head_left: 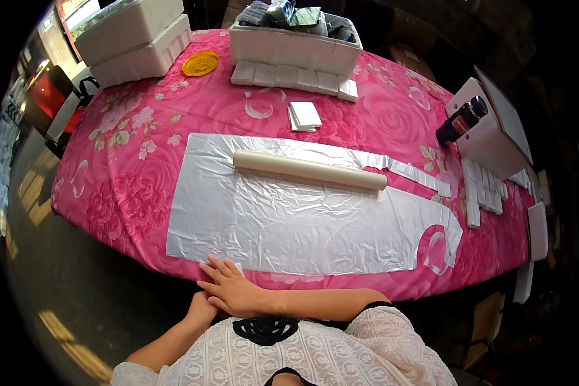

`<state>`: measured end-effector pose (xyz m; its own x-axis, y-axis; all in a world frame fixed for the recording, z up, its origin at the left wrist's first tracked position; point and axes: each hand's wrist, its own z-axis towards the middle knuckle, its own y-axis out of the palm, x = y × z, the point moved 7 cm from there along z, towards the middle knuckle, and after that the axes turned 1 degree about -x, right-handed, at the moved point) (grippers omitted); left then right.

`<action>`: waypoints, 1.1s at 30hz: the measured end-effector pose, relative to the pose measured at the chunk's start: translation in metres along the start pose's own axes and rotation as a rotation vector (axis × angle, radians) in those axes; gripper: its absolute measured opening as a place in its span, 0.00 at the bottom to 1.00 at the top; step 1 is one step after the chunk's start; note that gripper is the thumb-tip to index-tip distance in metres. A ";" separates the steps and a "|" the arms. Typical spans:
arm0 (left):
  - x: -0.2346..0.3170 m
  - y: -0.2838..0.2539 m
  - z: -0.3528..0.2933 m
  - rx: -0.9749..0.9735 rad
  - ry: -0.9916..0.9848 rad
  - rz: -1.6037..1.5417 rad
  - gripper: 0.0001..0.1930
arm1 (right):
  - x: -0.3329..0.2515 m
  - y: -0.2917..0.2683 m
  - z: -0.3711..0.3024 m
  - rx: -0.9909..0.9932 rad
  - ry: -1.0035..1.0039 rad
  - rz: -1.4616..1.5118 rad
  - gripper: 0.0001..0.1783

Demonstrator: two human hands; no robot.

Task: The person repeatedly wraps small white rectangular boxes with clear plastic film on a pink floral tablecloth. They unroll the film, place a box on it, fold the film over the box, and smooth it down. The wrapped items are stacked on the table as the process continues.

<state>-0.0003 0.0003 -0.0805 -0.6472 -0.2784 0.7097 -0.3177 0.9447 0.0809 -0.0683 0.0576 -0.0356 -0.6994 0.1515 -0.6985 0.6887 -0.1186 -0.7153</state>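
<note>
A large silvery-white plastic bag (289, 225) with handle cut-outs lies flat across the table, its handles toward the right. On top of it rests a cream-coloured roll (309, 171), slightly slanted. My right hand (235, 291) reaches across to the left at the table's near edge, fingers stretched out and spread by the bag's lower edge. A small white piece (239, 269) shows beside its fingers; whether it is held cannot be told. My left hand (202, 307) is below and partly behind the right one, its fingers hidden.
A pink flowered cloth (122, 193) covers the table. Beyond the bag are folded white packets (304, 116), a filled foam box (296, 48) with a row of packets, a yellow disc (200, 64) and stacked foam boxes (135, 51). At right stand a dark bottle (462, 120) and more packets (482, 186).
</note>
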 end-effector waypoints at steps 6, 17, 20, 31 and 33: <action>0.068 0.001 -0.006 0.091 0.525 0.551 0.07 | 0.036 -0.081 -0.022 0.155 -0.148 -0.090 0.05; 0.093 0.037 0.004 -0.087 0.750 0.510 0.13 | 0.272 -0.310 -0.039 0.948 0.474 0.309 0.10; 0.092 0.043 -0.001 -0.129 0.772 0.542 0.13 | 0.307 -0.317 -0.039 0.936 0.688 0.011 0.13; 0.099 0.038 -0.008 -0.074 0.757 0.641 0.13 | 0.229 -0.275 -0.098 0.663 0.520 -0.093 0.25; 0.103 0.051 -0.007 -0.110 0.811 0.677 0.13 | 0.218 -0.260 -0.143 0.573 0.470 -0.293 0.26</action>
<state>-0.0784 0.0205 0.0016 0.0024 0.4716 0.8818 0.0261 0.8815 -0.4715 -0.3724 0.2617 0.0010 -0.5948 0.6374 -0.4899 0.1945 -0.4772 -0.8570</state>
